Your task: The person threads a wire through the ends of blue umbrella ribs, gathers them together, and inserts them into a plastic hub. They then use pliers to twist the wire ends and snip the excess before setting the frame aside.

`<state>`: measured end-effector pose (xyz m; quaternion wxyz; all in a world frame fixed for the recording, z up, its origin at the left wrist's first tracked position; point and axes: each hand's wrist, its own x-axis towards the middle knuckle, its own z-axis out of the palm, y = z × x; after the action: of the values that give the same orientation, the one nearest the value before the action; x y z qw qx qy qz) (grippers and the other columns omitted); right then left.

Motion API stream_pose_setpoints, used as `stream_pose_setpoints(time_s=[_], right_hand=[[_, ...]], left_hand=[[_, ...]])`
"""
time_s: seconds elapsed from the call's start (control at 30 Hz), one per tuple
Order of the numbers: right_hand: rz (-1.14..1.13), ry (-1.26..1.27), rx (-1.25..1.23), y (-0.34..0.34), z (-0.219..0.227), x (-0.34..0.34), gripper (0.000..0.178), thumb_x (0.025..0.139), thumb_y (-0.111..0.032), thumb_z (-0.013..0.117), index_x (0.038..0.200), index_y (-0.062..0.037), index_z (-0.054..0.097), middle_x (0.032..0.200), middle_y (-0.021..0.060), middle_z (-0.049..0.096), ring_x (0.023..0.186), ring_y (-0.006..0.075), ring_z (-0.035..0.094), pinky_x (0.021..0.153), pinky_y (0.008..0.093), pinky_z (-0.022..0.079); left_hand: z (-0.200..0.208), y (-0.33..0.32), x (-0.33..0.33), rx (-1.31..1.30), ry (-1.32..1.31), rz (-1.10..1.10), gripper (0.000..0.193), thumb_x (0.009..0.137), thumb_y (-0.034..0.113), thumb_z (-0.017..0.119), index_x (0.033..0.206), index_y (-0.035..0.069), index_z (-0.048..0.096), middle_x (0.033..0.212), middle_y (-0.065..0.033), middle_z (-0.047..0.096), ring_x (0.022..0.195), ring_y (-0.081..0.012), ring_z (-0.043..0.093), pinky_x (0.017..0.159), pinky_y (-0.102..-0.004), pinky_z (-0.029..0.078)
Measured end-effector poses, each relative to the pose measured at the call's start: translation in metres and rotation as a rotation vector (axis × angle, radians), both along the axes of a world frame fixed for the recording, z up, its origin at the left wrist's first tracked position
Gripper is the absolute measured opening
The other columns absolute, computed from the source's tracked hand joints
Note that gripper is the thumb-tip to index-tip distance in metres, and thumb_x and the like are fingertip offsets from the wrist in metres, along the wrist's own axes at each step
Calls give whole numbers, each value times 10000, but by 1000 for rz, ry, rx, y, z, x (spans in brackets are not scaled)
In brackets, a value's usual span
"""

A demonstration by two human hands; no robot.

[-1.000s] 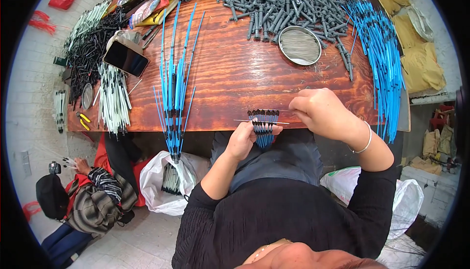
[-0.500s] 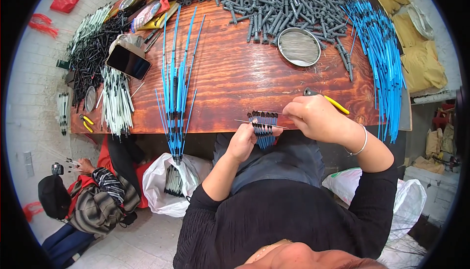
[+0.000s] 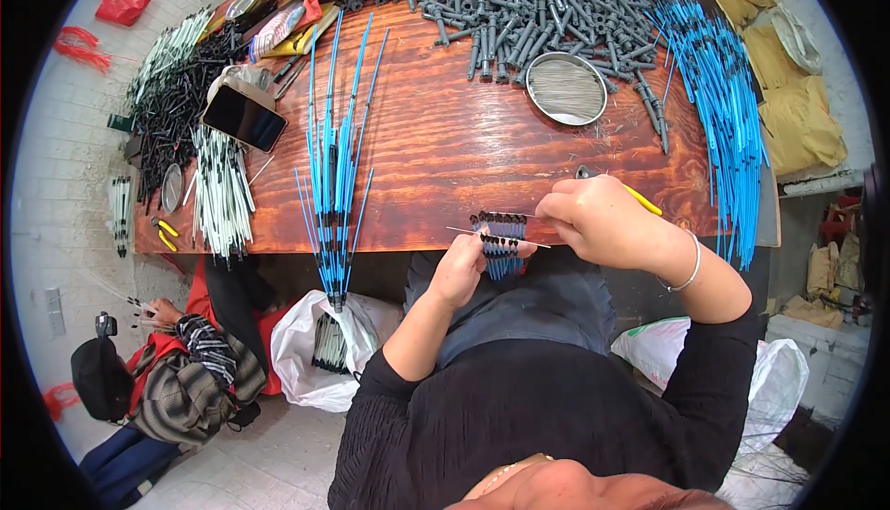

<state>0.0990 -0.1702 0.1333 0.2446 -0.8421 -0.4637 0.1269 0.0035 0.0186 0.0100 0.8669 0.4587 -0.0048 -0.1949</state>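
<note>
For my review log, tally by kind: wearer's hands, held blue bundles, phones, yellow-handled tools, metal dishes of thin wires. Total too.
Wearer's hands: 2
Held blue bundle: 1
Phone: 1
Yellow-handled tools: 2
Metal dish of thin wires: 1
Total: 7

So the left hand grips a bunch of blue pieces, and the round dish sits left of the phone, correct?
Not quite: the round dish sits to the right of the phone, as the head view shows. The left hand does grip a bunch of blue pieces.
</note>
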Motion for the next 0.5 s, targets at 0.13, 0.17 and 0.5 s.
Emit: stream_pose_setpoints(time_s=[0.13, 0.17, 0.5], right_hand=[[25, -34, -18, 5, 5, -1, 185, 710, -65, 578, 892, -36, 588, 719, 144, 592, 690, 328, 607, 586, 423, 478], [46, -33, -42, 9, 11, -2, 275, 712, -55, 579, 987, -61, 574, 720, 138, 585, 674, 326, 600, 578, 416, 476], [149, -49, -243, 15, 28, 0, 573, 683, -32, 587, 1243, -127, 511, 716, 127, 575, 631, 317, 589, 551, 402, 466]], left_hand=[[-6, -2, 0, 47, -52, -5, 495, 956, 306, 240, 1142, -44, 537, 1029, -149, 647, 914, -166, 622, 790, -250, 476], [-7, -3, -1, 42, -57, 4, 502, 956, 329, 254, 1154, -44, 527, 1035, -151, 644, 921, -170, 620, 798, -258, 476], [-3, -2, -1, -16, -1, -1, 590, 943, 475, 319, 1186, -32, 499, 1080, -167, 618, 975, -210, 604, 840, -315, 472]])
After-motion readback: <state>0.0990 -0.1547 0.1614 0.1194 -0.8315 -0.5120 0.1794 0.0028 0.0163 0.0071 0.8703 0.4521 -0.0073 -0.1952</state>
